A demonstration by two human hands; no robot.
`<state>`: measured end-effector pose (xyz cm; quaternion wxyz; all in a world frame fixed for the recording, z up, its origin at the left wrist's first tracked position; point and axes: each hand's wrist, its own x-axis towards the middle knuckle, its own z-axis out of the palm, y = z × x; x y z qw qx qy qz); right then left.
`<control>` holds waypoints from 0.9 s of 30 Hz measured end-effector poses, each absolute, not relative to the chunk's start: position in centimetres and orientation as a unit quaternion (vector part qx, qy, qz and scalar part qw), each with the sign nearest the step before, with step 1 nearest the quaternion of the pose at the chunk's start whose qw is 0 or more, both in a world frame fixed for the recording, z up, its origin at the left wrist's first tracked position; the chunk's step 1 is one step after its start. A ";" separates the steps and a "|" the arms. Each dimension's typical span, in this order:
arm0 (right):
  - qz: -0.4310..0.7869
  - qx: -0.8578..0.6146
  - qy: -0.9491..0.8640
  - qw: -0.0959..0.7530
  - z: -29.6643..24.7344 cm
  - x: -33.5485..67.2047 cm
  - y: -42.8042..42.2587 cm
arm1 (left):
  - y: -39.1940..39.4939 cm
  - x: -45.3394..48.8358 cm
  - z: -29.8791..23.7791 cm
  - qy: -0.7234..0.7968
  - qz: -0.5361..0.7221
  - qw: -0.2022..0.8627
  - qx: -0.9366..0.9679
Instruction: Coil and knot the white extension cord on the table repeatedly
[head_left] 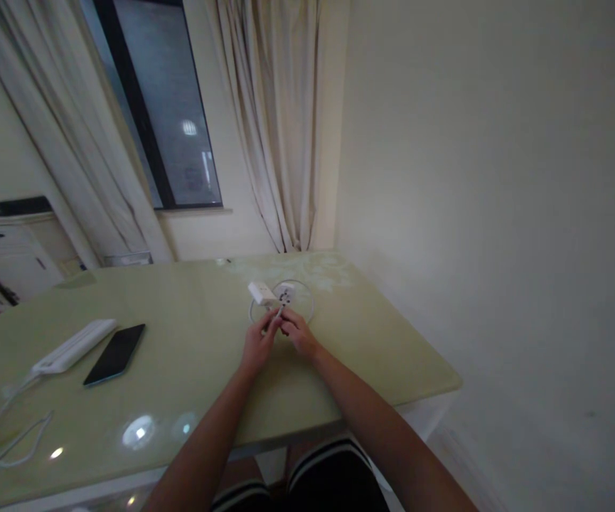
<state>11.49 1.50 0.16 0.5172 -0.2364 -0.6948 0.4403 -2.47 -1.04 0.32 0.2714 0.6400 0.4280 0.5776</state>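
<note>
Both my hands meet over the light green tabletop (200,306), with their fingers closed. My left hand (261,337) pinches a thin white cable (279,311) near its end. My right hand (297,333) grips at the same spot, its fingertips against those of the left. Just beyond the fingers sits a white charger block (261,293), tilted. Beside it is a white piece with dark holes or prongs (286,294), too small to make out. The cable loops round these pieces on both sides. My fingers hide the cable's end.
To the left lie a black phone (115,354) and a long white power strip (75,347) with its white cord (6,405). A plain wall (488,213) runs along the right side. Curtains (280,121) and a window (166,99) stand behind the table; a white cabinet (13,245) is at far left.
</note>
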 end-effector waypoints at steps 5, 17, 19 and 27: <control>0.507 -0.214 -0.656 0.517 0.4 11.0 1.2 | -1.2 -2.3 0.9 0.383 0.602 0.376 0.591; 0.433 -0.284 -0.637 0.571 1.3 10.9 0.9 | -1.5 -2.7 0.8 0.457 0.579 0.272 0.618; 0.427 -0.255 -0.679 0.540 1.5 11.0 0.7 | -1.3 -2.6 0.5 0.441 0.578 0.306 0.615; 0.406 -0.342 -0.652 0.541 0.4 10.7 1.5 | -1.4 -2.0 0.5 0.425 0.593 0.319 0.605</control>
